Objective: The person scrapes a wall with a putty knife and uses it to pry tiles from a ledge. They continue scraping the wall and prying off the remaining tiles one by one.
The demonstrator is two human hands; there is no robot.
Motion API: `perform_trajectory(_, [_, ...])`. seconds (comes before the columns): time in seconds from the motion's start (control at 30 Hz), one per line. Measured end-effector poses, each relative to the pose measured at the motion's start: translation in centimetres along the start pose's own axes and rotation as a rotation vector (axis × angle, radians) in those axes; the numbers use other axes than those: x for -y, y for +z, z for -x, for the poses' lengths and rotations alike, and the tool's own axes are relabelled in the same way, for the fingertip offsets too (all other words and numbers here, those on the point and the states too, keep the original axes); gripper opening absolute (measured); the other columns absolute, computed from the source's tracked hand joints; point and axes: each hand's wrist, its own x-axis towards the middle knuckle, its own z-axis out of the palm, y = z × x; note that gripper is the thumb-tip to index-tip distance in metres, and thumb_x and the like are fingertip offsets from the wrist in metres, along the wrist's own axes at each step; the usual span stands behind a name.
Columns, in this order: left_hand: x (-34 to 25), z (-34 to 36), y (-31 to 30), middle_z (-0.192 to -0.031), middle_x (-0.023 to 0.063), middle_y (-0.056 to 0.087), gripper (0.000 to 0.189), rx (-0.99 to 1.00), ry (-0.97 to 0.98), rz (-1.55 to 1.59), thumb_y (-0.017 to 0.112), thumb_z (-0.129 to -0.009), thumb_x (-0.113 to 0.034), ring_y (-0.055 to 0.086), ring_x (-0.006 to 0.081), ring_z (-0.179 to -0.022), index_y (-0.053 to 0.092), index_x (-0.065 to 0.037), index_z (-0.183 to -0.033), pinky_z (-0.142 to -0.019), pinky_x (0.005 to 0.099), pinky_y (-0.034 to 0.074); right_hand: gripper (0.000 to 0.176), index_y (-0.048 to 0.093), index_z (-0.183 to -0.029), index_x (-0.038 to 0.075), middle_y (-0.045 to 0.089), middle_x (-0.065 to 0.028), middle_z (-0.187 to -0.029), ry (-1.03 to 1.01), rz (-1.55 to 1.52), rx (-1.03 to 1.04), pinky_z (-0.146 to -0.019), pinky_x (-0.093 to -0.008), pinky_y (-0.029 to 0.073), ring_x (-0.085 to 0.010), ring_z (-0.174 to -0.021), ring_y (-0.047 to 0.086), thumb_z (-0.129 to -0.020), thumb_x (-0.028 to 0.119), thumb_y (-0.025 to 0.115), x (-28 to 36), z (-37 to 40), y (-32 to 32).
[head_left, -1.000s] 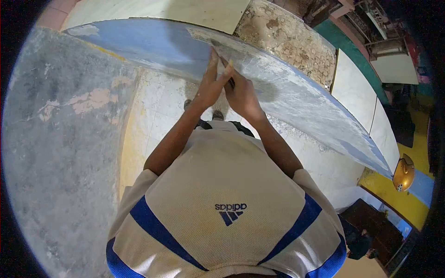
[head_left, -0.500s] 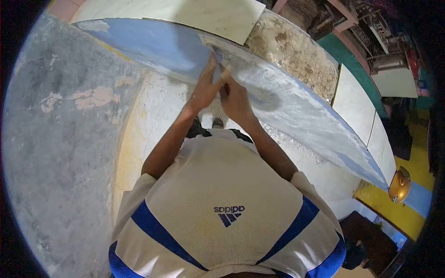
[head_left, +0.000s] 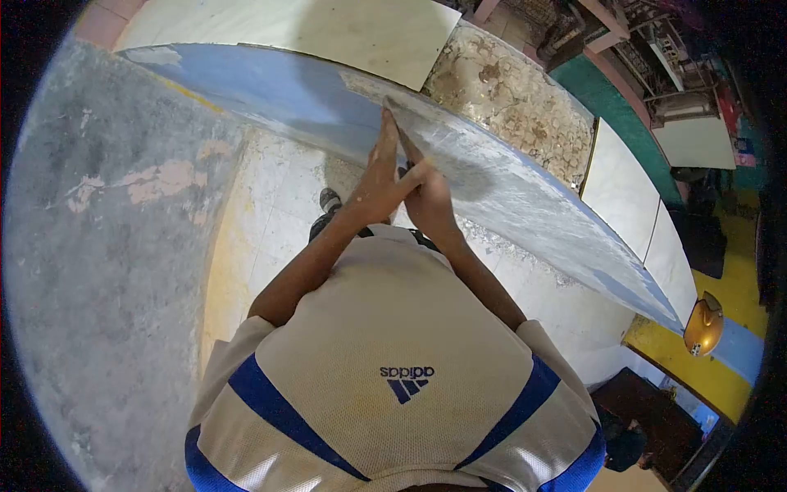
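My left hand [head_left: 379, 179] and my right hand [head_left: 429, 203] are held together in front of my waist, palms facing, fingers stretched out and pointing away from me. The left thumb crosses over toward the right hand. Nothing shows in either hand; the space between the palms is mostly hidden. Just beyond the fingertips is a low wall [head_left: 525, 209], part blue paint and part rough grey plaster. Along its top lies a bare, crusty patch of mortar [head_left: 512, 90] between pale tiles [head_left: 369, 37].
A worn grey wall [head_left: 106, 287] rises on my left. Below me is a whitish floor [head_left: 275, 184], with one of my shoes [head_left: 329, 199] showing. An orange-gold helmet [head_left: 703, 325] is at the right end of the low wall. Cluttered items [head_left: 664, 61] stand at the far right.
My hands have come from slightly apart to closer together, palms nearly flat against each other. One shoe now shows farther to the left on the floor. The view has shifted slightly.
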Motion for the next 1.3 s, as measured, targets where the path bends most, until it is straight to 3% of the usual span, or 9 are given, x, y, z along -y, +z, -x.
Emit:
perform_trajectory(0.07, [0.5, -0.2, -0.9, -0.163, 0.0345, -0.005, 0.108, -0.013, -0.057, 0.107, 0.054, -0.097, -0.055, -0.003, 0.042, -0.154, -0.01, 0.01, -0.155, -0.123, 0.052, 0.006, 0.05, 0.05, -0.143, 0.007, 0.065, -0.0309, -0.094, 0.095, 0.087, 0.042, -0.071, -0.0478, 0.053, -0.0476, -0.087, 0.067, -0.094, -0.001, 0.056, 4.0, -1.1, -0.2])
perform_trajectory(0.2, [1.9, 0.9, -1.4, -0.167, 0.0253, -0.002, 0.1, 0.002, 0.02, -0.056, 0.05, -0.099, -0.055, -0.004, 0.0365, -0.156, -0.006, 0.002, -0.159, -0.124, 0.0515, 0.002, 0.066, 0.038, -0.154, 0.014, 0.065, -0.0323, -0.087, 0.172, 0.043, 0.102, -0.07, -0.0456, 0.053, -0.0484, -0.08, 0.068, -0.093, -0.002, 0.056, 5.7, -1.3, -0.8])
perform_trajectory(0.27, [2.0, 1.3, -1.6, -0.168, 0.0208, -0.001, 0.097, 0.039, 0.1, -0.028, 0.049, -0.099, -0.056, -0.004, 0.034, -0.156, -0.004, -0.003, -0.161, -0.123, 0.0519, 0.0, 0.066, 0.038, -0.155, 0.015, 0.065, -0.0321, -0.087, 0.159, 0.049, 0.098, -0.07, -0.0454, 0.053, -0.0472, -0.078, 0.068, -0.094, -0.003, 0.056, 6.1, -1.2, -1.5])
perform_trajectory(0.37, [4.1, 0.7, -2.0, -0.169, 0.0196, 0.0, 0.096, -0.024, 0.051, -0.122, 0.05, -0.098, -0.055, -0.002, 0.0329, -0.156, -0.002, -0.006, -0.161, -0.123, 0.0543, 0.001, 0.067, 0.038, -0.155, 0.016, 0.064, -0.0316, -0.087, 0.115, 0.037, 0.095, -0.071, -0.0445, 0.053, -0.0451, -0.077, 0.068, -0.094, -0.003, 0.055, 5.7, -1.5, -0.1])
perform_trajectory(0.47, [2.9, 1.1, -3.3, -0.169, 0.0199, 0.001, 0.096, 0.002, 0.001, -0.008, 0.05, -0.098, -0.056, 0.0, 0.0331, -0.156, -0.002, -0.006, -0.162, -0.123, 0.055, 0.001, 0.066, 0.037, -0.156, 0.016, 0.065, -0.0321, -0.088, 0.165, -0.006, 0.107, -0.072, -0.044, 0.054, -0.0443, -0.078, 0.069, -0.095, -0.003, 0.055, 6.2, -1.4, 0.2])
perform_trajectory(0.63, [4.0, 0.5, -2.6, -0.168, 0.0209, 0.004, 0.095, -0.003, 0.099, -0.102, 0.048, -0.099, -0.058, 0.002, 0.0332, -0.156, 0.0, -0.006, -0.162, -0.122, 0.0552, 0.002, 0.065, 0.036, -0.156, 0.016, 0.064, -0.0331, -0.09, 0.164, 0.064, 0.174, -0.072, -0.0451, 0.053, -0.047, -0.08, 0.067, -0.096, 0.0, 0.055, 6.5, -2.2, -1.8])
perform_trajectory(0.77, [3.7, 0.9, -3.8, -0.168, 0.021, 0.004, 0.093, 0.014, 0.08, -0.12, 0.05, -0.098, -0.055, 0.004, 0.0333, -0.156, 0.002, -0.006, -0.162, -0.122, 0.056, 0.002, 0.066, 0.036, -0.156, 0.016, 0.064, -0.0314, -0.086, 0.093, -0.03, 0.06, -0.07, -0.0421, 0.052, -0.0427, -0.071, 0.065, -0.095, 0.0, 0.056, 4.1, -1.6, 1.4])
perform_trajectory(1.1, [3.9, 0.5, -4.4, -0.169, 0.0169, 0.006, 0.092, 0.01, 0.085, -0.136, 0.049, -0.098, -0.056, 0.005, 0.0303, -0.157, 0.006, -0.005, -0.162, -0.122, 0.0558, 0.004, 0.061, 0.041, -0.153, 0.011, 0.063, -0.0309, -0.085, 0.21, 0.032, 0.14, -0.07, -0.0399, 0.051, -0.0389, -0.071, 0.064, -0.094, 0.0, 0.056, 7.1, -2.5, -0.4])
perform_trajectory(1.3, [4.1, 0.3, -5.8, -0.169, 0.0169, 0.007, 0.093, -0.016, 0.026, -0.123, 0.048, -0.099, -0.059, 0.005, 0.0283, -0.157, 0.007, -0.004, -0.161, -0.123, 0.0537, 0.003, 0.061, 0.042, -0.152, 0.008, 0.065, -0.0301, -0.087, 0.108, -0.021, 0.096, -0.074, -0.0387, 0.051, -0.0365, -0.075, 0.066, -0.094, -0.001, 0.056, 6.3, -3.1, 1.4])
